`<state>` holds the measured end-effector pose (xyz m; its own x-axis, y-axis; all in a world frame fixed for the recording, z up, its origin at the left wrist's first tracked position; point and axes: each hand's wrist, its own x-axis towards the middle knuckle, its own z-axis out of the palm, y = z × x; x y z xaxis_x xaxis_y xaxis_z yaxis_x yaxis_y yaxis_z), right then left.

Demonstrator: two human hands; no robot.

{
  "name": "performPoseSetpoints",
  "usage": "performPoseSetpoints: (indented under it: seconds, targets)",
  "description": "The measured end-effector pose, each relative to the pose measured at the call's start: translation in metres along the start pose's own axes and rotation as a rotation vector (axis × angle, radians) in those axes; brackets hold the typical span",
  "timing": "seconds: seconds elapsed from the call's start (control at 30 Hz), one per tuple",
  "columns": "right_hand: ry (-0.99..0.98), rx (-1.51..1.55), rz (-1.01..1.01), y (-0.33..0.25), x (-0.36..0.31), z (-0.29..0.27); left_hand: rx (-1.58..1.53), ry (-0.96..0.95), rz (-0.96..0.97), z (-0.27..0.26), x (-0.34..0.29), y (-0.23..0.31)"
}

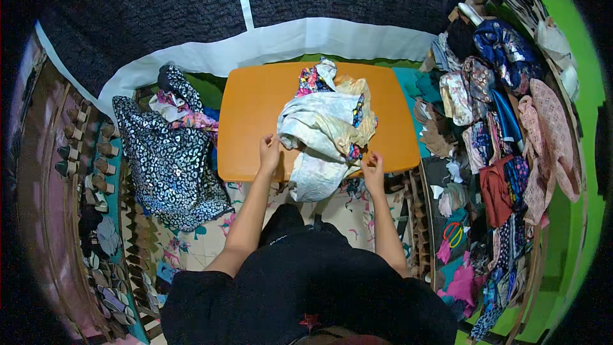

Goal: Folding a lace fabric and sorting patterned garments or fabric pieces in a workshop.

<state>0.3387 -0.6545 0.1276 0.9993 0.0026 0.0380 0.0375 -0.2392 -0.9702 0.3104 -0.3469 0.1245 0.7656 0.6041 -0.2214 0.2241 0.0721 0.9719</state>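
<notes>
Pale mottled garment with floral trim: crumpled on orange bench, lower part over near edge. Left hand just beside its left side, right hand by its lower right; fingers of both partly curled, grip on cloth cannot be told. Leopard-print cloth left of bench.

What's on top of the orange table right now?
Crumpled pale cloth with floral-patterned parts lies on the orange table, one end extending past the near edge. The cloth's inner folds and the tabletop beneath it are hidden.
</notes>
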Motion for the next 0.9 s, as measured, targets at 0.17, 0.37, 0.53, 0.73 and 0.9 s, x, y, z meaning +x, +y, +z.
performPoseSetpoints:
  seconds: [0.17, 0.37, 0.53, 0.73, 0.9]
  targets:
    - [-0.058, -0.161, -0.052, -0.031, 0.024, 0.036, 0.070, -0.030, 0.005, 0.003, 0.030, 0.027]
    - [-0.147, -0.475, -0.218, -0.017, 0.034, 0.064, -0.076, -0.316, -0.008, 0.024, 0.084, 0.017]
    - [-0.104, -0.242, -0.051, -0.010, 0.034, 0.053, 0.018, -0.614, 0.007, 0.028, 0.086, 0.044]
    - [-0.079, -0.201, 0.020, -0.016, 0.059, 0.030, 0.166, -0.509, 0.192, 0.026, 0.102, 0.038]
    - [0.030, -0.331, -0.079, -0.010, 0.098, 0.012, -0.124, -0.164, 0.127, 0.015, 0.104, 0.059]
